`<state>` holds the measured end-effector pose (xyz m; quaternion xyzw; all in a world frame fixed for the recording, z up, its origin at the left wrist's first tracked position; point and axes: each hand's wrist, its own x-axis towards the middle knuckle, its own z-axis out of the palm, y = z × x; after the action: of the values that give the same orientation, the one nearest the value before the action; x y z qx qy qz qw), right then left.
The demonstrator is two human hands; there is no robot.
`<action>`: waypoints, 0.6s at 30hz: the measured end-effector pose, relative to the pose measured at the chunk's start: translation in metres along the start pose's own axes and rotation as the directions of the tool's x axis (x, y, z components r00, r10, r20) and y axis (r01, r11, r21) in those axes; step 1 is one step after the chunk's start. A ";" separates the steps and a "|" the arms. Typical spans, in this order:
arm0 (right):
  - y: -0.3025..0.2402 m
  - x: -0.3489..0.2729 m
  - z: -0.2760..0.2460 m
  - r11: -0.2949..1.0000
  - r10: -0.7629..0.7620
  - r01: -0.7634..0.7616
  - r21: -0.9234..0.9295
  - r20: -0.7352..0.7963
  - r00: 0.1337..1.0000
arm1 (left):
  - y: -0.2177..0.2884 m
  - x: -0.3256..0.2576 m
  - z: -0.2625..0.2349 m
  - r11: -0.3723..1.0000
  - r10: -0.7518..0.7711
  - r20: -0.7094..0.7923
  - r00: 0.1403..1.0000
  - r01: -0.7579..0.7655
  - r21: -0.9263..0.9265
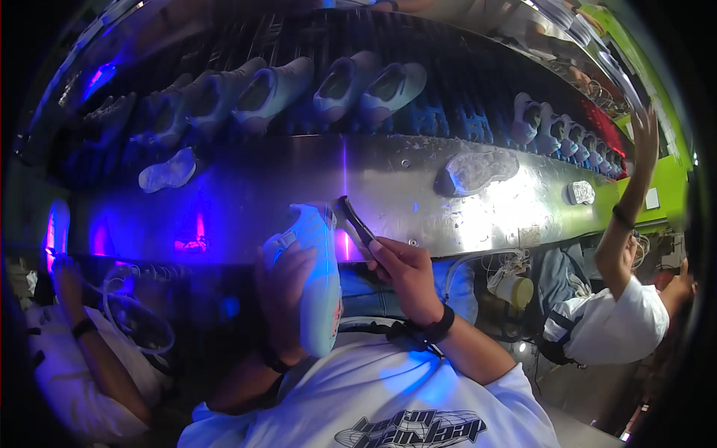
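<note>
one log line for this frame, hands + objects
left hand: holds white shoe sole-side | right hand: grips dark tool, tip near shoe toe | backdrop: metal bench, shoes on conveyor

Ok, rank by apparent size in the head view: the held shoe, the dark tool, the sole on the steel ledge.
1. Held shoe, though nearness to the camera enlarges it.
2. Sole on the ledge.
3. Dark tool, thin and partly hidden in the right hand.

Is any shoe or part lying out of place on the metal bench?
Yes. One shoe sole lies flat and alone on the metal bench, and another sole at its left, apart from the shoes lined up behind.
</note>
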<state>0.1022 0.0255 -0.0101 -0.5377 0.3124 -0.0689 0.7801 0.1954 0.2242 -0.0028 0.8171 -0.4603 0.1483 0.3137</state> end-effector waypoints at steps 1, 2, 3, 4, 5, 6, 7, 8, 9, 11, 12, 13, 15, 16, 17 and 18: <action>0.005 0.004 0.001 0.997 -0.019 0.019 -0.072 0.010 1.000 | 0.000 -0.002 0.000 1.000 0.000 -0.004 1.000 0.000 0.002; 0.008 0.005 0.007 0.990 -0.080 0.079 -0.114 -0.009 0.997 | 0.000 -0.003 0.001 1.000 0.002 -0.009 1.000 -0.002 0.004; 0.010 0.006 0.010 0.978 -0.142 0.136 -0.158 -0.026 0.989 | 0.000 -0.003 0.001 1.000 0.004 -0.023 1.000 -0.004 -0.015; 0.014 0.005 0.009 0.979 -0.126 0.123 -0.165 -0.007 0.992 | 0.000 -0.003 0.001 0.999 0.006 -0.039 0.999 -0.008 -0.036; 0.020 0.001 0.006 0.979 -0.110 0.110 -0.173 0.011 0.994 | 0.000 -0.003 0.002 0.998 0.008 -0.055 0.998 -0.011 -0.058; 0.024 -0.004 0.004 0.979 -0.094 0.097 -0.180 0.028 0.995 | 0.001 -0.001 0.002 0.996 0.005 -0.071 0.997 -0.011 -0.088; 0.022 -0.010 0.001 0.983 -0.071 0.077 -0.165 0.044 0.997 | 0.002 0.002 0.003 0.993 0.004 -0.088 0.996 -0.014 -0.120; 0.015 -0.017 -0.001 0.987 -0.045 0.055 -0.149 0.068 0.997 | 0.002 0.004 0.002 0.989 -0.003 -0.105 0.994 -0.013 -0.144; 0.009 -0.022 -0.005 0.990 -0.020 0.032 -0.134 0.092 0.996 | 0.002 0.004 0.003 0.991 -0.003 -0.107 0.994 -0.012 -0.131; 0.006 -0.024 -0.013 0.992 -0.035 0.048 -0.121 0.113 0.993 | 0.002 0.003 0.004 0.994 0.003 -0.111 0.994 -0.015 -0.106; 0.005 -0.022 -0.015 0.985 -0.051 0.065 -0.160 0.089 0.995 | 0.001 0.001 0.004 0.994 -0.005 -0.109 0.994 -0.007 -0.106; 0.005 -0.019 -0.017 0.976 -0.071 0.082 -0.202 0.062 0.996 | 0.001 -0.002 0.005 0.994 -0.012 -0.109 0.994 0.000 -0.110; 0.000 -0.003 -0.014 0.925 -0.187 0.181 -0.333 0.015 0.982 | 0.000 -0.010 0.009 0.994 -0.020 -0.119 0.993 0.007 -0.110; -0.003 0.005 -0.012 0.889 -0.247 0.223 -0.401 -0.008 0.969 | -0.001 -0.015 0.013 0.994 -0.020 -0.128 0.992 0.006 -0.113; -0.003 0.013 -0.012 0.856 -0.268 0.238 -0.458 -0.002 0.963 | -0.001 -0.018 0.014 0.994 -0.022 -0.138 0.990 0.006 -0.111; -0.003 0.021 -0.011 0.820 -0.289 0.251 -0.514 0.006 0.957 | -0.001 -0.019 0.013 0.994 -0.017 -0.130 0.991 0.002 -0.114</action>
<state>0.1130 0.0061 -0.0190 -0.7606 0.2681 -0.1127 0.5805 0.1856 0.2289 -0.0231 0.7887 -0.4427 0.1736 0.3897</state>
